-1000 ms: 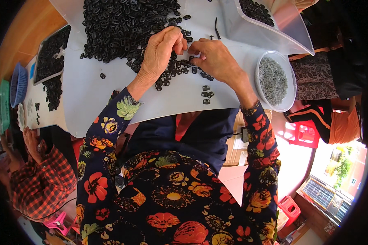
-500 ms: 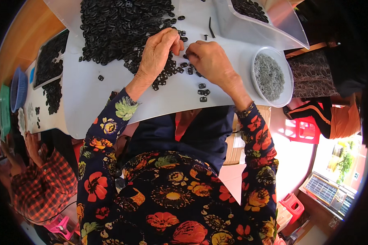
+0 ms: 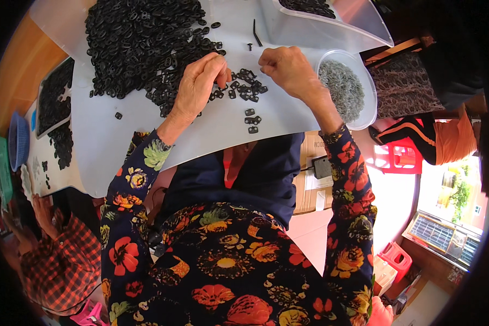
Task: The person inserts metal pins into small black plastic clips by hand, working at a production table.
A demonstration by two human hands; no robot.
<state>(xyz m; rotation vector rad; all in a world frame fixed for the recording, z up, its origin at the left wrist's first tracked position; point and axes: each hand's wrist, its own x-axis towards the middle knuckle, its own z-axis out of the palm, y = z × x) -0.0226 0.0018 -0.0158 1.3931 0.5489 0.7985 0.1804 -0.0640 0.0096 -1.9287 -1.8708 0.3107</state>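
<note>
A big heap of small black plastic pieces (image 3: 141, 43) lies on the white sheet (image 3: 119, 136) in front of me. My left hand (image 3: 198, 87) rests at the heap's right edge, its fingertips pinched on a black piece. My right hand (image 3: 288, 68) hovers a little to the right with its fingers curled shut; I cannot see whether it holds anything. A small cluster of black pieces (image 3: 244, 89) lies between the two hands. A few more black pieces (image 3: 251, 120) sit nearer to me. A round clear bowl of small grey parts (image 3: 345, 87) stands just right of my right hand.
A clear tray (image 3: 331, 22) with black pieces stands at the far right, a thin black tool (image 3: 255, 32) beside it. Another tray of black pieces (image 3: 54, 98) and a blue basket (image 3: 19, 141) are at the left. A person in a plaid shirt (image 3: 60, 266) sits lower left. A red stool (image 3: 399, 157) stands right.
My hands were joined over the small cluster; now they have drawn apart, the right one shifting toward the bowl of grey parts.
</note>
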